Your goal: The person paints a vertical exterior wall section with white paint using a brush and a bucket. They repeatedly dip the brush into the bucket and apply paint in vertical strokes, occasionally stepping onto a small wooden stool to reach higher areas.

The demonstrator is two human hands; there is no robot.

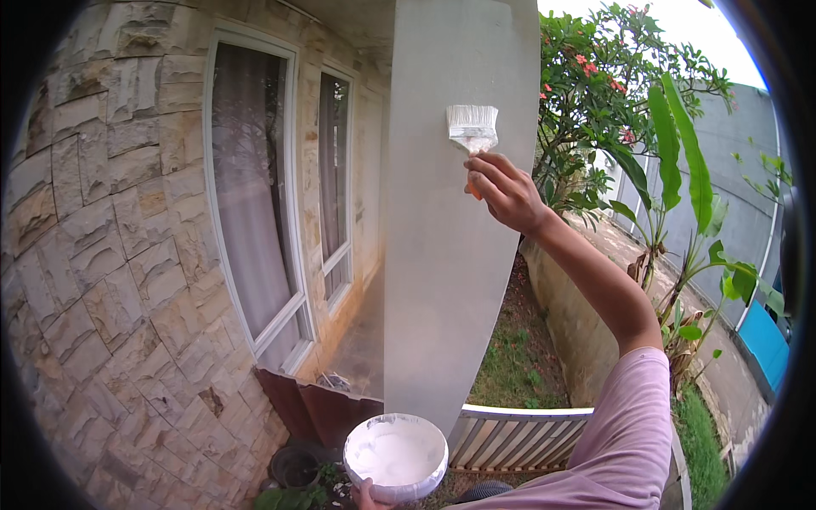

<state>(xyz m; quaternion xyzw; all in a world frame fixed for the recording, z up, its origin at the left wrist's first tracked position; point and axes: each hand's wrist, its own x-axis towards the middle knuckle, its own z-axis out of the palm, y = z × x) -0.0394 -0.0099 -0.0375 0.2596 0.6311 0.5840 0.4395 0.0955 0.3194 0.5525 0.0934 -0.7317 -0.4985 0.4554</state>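
My right hand (507,191) grips the orange handle of a wide paintbrush (472,127), its bristles and ferrule coated in white paint. The bristles point upward against the face of a pale grey pillar (452,274); whether they press on it is hard to tell. Low in the view, my left hand (368,496) holds a round bowl (417,491) by its rim, the thumb showing and the other fingers hidden. White paint (392,456) lies inside the bowl, with smears around the rim.
On the left runs a stone-clad wall (115,255) with white-framed windows (255,191). Below the pillar are a brown metal sheet (319,401), a dark pot (295,465) and a slatted white fence (519,440). A low wall (554,306) and flowering shrub (574,108) stand right.
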